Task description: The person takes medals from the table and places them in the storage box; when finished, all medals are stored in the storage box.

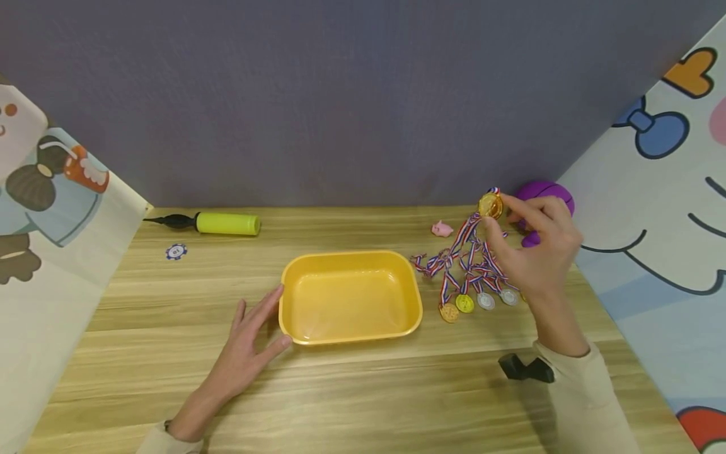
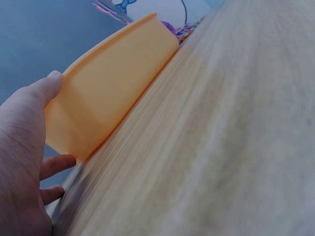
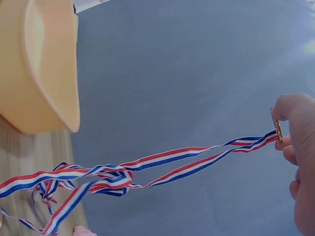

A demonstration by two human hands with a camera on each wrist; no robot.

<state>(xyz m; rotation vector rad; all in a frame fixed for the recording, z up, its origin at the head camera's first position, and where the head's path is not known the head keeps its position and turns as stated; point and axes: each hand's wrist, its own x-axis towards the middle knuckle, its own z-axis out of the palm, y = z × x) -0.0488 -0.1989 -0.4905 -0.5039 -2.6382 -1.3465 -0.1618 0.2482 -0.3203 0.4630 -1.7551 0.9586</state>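
Your right hand (image 1: 539, 252) is raised above the right side of the wooden table (image 1: 363, 391), with thumb and fingertips pinching a gold medal (image 1: 490, 205) held up off the surface. In the right wrist view the same medal (image 3: 277, 129) appears edge-on between your fingertips (image 3: 288, 110), and its red, white and blue ribbon (image 3: 197, 160) runs from it down toward the table. The ribbon ends in a tangle of like ribbons (image 1: 465, 261) lying just right of the yellow tray (image 1: 351, 260). 4 more medals lie in a row at the near end of that tangle: 1 bronze (image 1: 449, 312), 1 gold (image 1: 464, 303) and 2 silver (image 1: 486, 300) (image 1: 508, 296). Your left hand (image 1: 249, 343) lies flat on the table at the tray's left near corner, fingers straight and slightly spread; the fingertips touch the tray wall. The left wrist view shows the thumb (image 2: 47, 88) against the tray's outer wall (image 2: 113, 83). The tray holds nothing. A small pink pig figure (image 1: 442, 229) sits behind the ribbons, and a purple object (image 1: 543, 195) lies behind your right hand, partly hidden. A yellow hand pump (image 1: 218, 223) with a black nozzle rests at the table's far left, with a blue and white chip (image 1: 176, 251) near it. A black clip (image 1: 524, 367) lies beside your right sleeve.
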